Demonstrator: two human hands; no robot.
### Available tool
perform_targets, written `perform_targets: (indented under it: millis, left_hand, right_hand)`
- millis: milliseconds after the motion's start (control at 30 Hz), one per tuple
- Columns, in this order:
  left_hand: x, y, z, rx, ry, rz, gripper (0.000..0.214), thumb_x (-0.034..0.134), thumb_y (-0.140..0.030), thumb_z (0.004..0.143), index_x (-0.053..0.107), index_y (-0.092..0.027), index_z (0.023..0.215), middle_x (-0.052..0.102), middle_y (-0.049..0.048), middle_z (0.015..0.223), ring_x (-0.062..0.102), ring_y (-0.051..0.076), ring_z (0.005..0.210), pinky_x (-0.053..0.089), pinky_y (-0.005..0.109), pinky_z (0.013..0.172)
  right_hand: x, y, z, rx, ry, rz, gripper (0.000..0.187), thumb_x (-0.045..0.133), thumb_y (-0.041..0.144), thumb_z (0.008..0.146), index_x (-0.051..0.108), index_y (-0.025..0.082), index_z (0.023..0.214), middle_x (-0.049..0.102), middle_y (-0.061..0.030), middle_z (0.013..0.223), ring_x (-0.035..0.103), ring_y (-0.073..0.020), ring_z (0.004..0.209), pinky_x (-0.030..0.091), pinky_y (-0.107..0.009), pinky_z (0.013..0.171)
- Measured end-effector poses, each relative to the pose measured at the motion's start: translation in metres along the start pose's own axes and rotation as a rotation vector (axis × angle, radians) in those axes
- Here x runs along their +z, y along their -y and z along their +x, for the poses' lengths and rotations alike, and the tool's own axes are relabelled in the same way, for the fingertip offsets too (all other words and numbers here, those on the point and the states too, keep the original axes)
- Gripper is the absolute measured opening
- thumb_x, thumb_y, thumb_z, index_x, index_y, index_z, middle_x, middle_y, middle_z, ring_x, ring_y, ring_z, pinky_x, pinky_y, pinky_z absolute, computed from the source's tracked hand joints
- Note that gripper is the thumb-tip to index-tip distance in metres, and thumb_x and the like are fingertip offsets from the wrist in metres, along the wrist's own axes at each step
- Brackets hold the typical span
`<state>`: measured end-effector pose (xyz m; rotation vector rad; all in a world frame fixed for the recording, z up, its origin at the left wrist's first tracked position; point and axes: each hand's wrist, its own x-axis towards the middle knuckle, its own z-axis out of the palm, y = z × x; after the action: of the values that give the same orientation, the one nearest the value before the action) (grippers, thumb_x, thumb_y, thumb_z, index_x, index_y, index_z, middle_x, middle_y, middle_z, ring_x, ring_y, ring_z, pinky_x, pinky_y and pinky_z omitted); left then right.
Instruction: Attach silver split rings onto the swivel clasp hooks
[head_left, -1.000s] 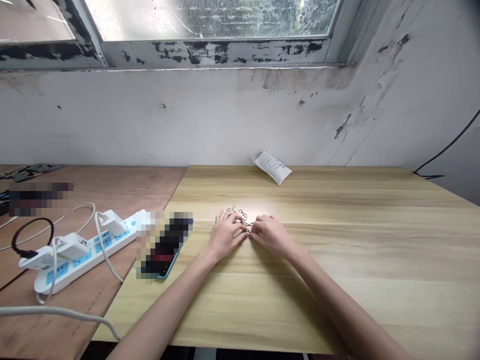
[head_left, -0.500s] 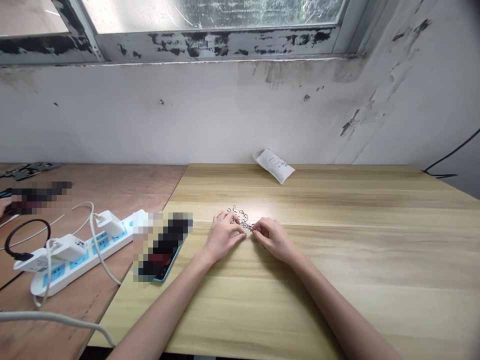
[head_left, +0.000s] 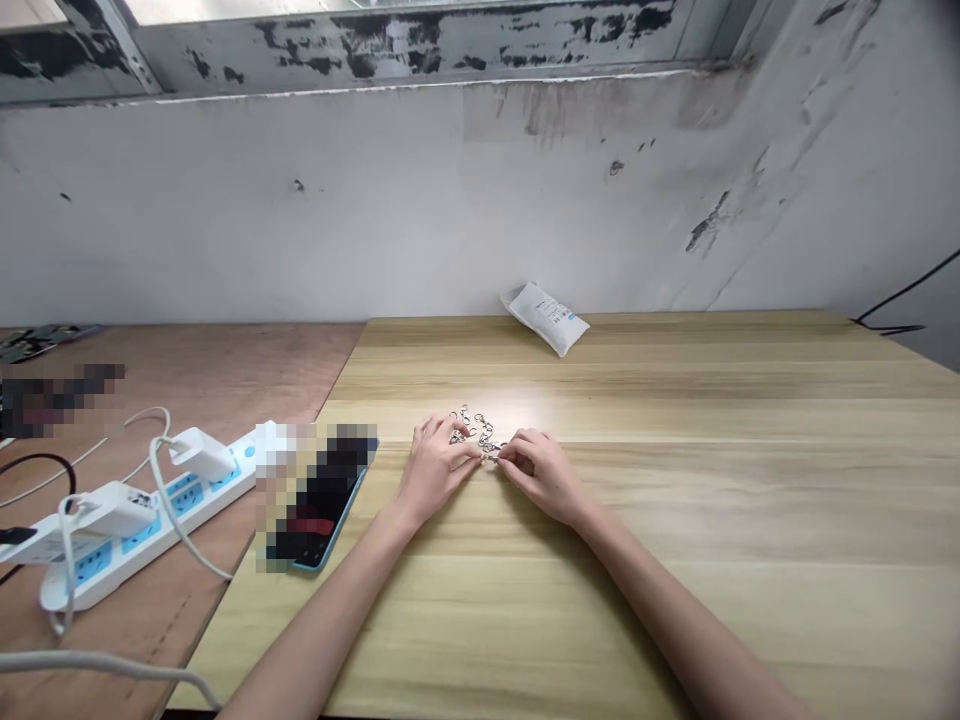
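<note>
Several small silver keychain clasps with rings (head_left: 484, 428) lie in a loose pile on the light wooden table (head_left: 675, 580). My left hand (head_left: 439, 465) rests beside the pile's left side, its thumb and index finger closing at one end of a keychain clasp (head_left: 491, 458). From the other side, my right hand (head_left: 541, 472) pinches that same small metal piece between thumb and fingertips. Both hands stay low over the tabletop with their tips nearly meeting. The fingers partly cover the piece, so its exact shape is hard to make out.
A white plastic packet (head_left: 551, 318) lies near the wall. To the left, a phone (head_left: 330, 520), partly pixelated, sits at the table's edge. A white power strip (head_left: 172, 510) with plugged-in chargers and cables occupies the brown table (head_left: 300, 350).
The view has tilted down slightly. My left thumb has drawn in closer to the index finger at the small metal piece; my right hand keeps its pinch.
</note>
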<state>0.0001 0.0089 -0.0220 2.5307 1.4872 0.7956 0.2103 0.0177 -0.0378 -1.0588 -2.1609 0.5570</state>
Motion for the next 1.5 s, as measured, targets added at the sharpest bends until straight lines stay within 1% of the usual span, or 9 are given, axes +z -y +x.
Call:
perform_targets:
  millis: [200, 433, 733, 833, 1000, 1133, 1333, 1433, 1500]
  left_hand:
    - [0.002, 0.002, 0.000, 0.013, -0.016, -0.004, 0.011, 0.065, -0.030, 0.088, 0.073, -0.026, 0.082, 0.062, 0.0044, 0.110, 0.051, 0.025, 0.108, 0.038, 0.044, 0.094]
    - [0.003, 0.002, 0.000, 0.024, -0.011, 0.016, 0.013, 0.065, -0.033, 0.087, 0.073, -0.025, 0.081, 0.063, 0.0050, 0.112, 0.051, 0.026, 0.111, 0.038, 0.047, 0.098]
    - [0.003, -0.001, 0.005, 0.059, 0.003, 0.062, 0.011, 0.065, -0.029, 0.087, 0.071, -0.025, 0.079, 0.064, 0.0039, 0.115, 0.050, 0.025, 0.120, 0.026, 0.053, 0.112]
    - [0.002, -0.001, 0.006, 0.049, -0.008, 0.021, 0.011, 0.067, -0.030, 0.086, 0.071, -0.024, 0.077, 0.064, 0.0034, 0.116, 0.049, 0.025, 0.121, 0.027, 0.052, 0.111]
    - [-0.001, 0.001, 0.006, 0.004, -0.054, -0.101, 0.012, 0.073, -0.032, 0.080, 0.071, -0.023, 0.073, 0.064, 0.0037, 0.118, 0.048, 0.026, 0.122, 0.036, 0.047, 0.102]
    - [-0.003, 0.002, 0.007, 0.013, -0.063, -0.144, 0.013, 0.075, -0.032, 0.079, 0.070, -0.023, 0.071, 0.064, 0.0038, 0.118, 0.047, 0.026, 0.123, 0.036, 0.047, 0.104]
    - [-0.005, -0.001, 0.007, 0.086, -0.018, -0.091, 0.015, 0.071, -0.032, 0.083, 0.067, -0.021, 0.072, 0.062, 0.0055, 0.125, 0.044, 0.027, 0.128, 0.036, 0.048, 0.106]
    - [-0.006, -0.003, 0.007, 0.100, -0.010, -0.044, 0.015, 0.069, -0.029, 0.084, 0.066, -0.020, 0.072, 0.062, 0.0062, 0.126, 0.043, 0.027, 0.130, 0.032, 0.051, 0.111]
    - [-0.006, -0.003, 0.007, 0.102, 0.000, -0.031, 0.015, 0.070, -0.030, 0.083, 0.066, -0.020, 0.072, 0.061, 0.0063, 0.127, 0.042, 0.027, 0.132, 0.030, 0.053, 0.112]
  right_hand:
    - [0.002, -0.001, -0.001, 0.019, -0.042, -0.023, 0.007, 0.057, 0.016, 0.088, 0.059, 0.021, 0.084, 0.062, -0.0014, 0.081, 0.056, -0.0171, 0.080, 0.037, -0.036, 0.080]
    - [0.001, -0.003, -0.001, -0.013, -0.018, -0.090, 0.009, 0.054, 0.015, 0.089, 0.060, 0.020, 0.085, 0.061, -0.0035, 0.084, 0.056, -0.0187, 0.083, 0.038, -0.035, 0.080]
    - [0.000, 0.005, -0.001, -0.057, -0.006, -0.189, 0.010, 0.053, 0.016, 0.091, 0.060, 0.019, 0.086, 0.062, -0.0044, 0.085, 0.056, -0.0192, 0.083, 0.037, -0.036, 0.081]
    - [0.000, 0.006, -0.001, -0.056, -0.016, -0.184, 0.010, 0.052, 0.015, 0.092, 0.060, 0.020, 0.087, 0.062, -0.0039, 0.085, 0.056, -0.0188, 0.083, 0.037, -0.036, 0.081]
    - [0.000, 0.008, -0.002, -0.067, -0.021, -0.187, 0.012, 0.050, 0.016, 0.094, 0.060, 0.021, 0.087, 0.063, -0.0038, 0.087, 0.057, -0.0191, 0.085, 0.037, -0.037, 0.085]
    - [0.000, 0.011, -0.002, -0.056, -0.014, -0.178, 0.012, 0.051, 0.015, 0.093, 0.060, 0.020, 0.086, 0.064, -0.0039, 0.086, 0.057, -0.0190, 0.085, 0.037, -0.037, 0.085]
    - [0.000, 0.010, -0.001, -0.020, -0.024, -0.098, 0.009, 0.055, 0.015, 0.089, 0.061, 0.020, 0.083, 0.062, -0.0030, 0.085, 0.056, -0.0182, 0.086, 0.037, -0.036, 0.085]
    - [0.000, 0.009, -0.001, -0.031, -0.014, -0.065, 0.009, 0.056, 0.015, 0.090, 0.061, 0.020, 0.085, 0.062, -0.0031, 0.086, 0.056, -0.0181, 0.087, 0.037, -0.035, 0.083]
    - [-0.001, 0.010, -0.001, -0.062, -0.005, -0.096, 0.011, 0.053, 0.016, 0.092, 0.061, 0.020, 0.086, 0.063, -0.0041, 0.087, 0.056, -0.0189, 0.087, 0.037, -0.036, 0.082]
